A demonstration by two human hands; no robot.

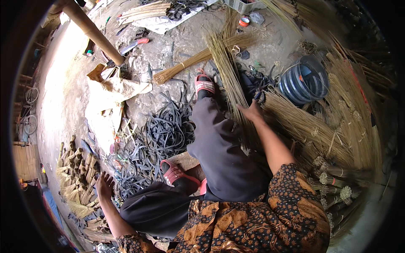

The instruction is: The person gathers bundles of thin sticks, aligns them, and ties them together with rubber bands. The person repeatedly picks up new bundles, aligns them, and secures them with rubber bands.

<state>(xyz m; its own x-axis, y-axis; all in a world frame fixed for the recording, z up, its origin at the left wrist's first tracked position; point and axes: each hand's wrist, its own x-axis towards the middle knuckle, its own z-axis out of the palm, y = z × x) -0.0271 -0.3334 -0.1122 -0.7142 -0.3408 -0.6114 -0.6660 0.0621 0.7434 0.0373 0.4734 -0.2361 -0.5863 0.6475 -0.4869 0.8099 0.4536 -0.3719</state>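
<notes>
My left hand (104, 185) is held out at the left with its fingers apart and nothing in it. Beside it lie several short tied bundles of stalks (78, 173). My right hand (252, 111) is past my right knee, its thumb and fingers spread. The thumb is against the edge of a long bundle of thin straw-coloured sticks (225, 69), which slants down beside my leg. Near the fingertips is something small and dark (260, 97) that I cannot make out. Another stick bundle (185, 65), tied round with a band, lies across the floor beyond my foot.
A heap of black rubber-like strips (166, 130) lies left of my leg, with a pale sack (107, 95) beyond. A knife (134, 45) with a red handle is near a wooden pole (93, 29). At right stand a ribbed clear bucket (301, 82) and more stick bundles (308, 122).
</notes>
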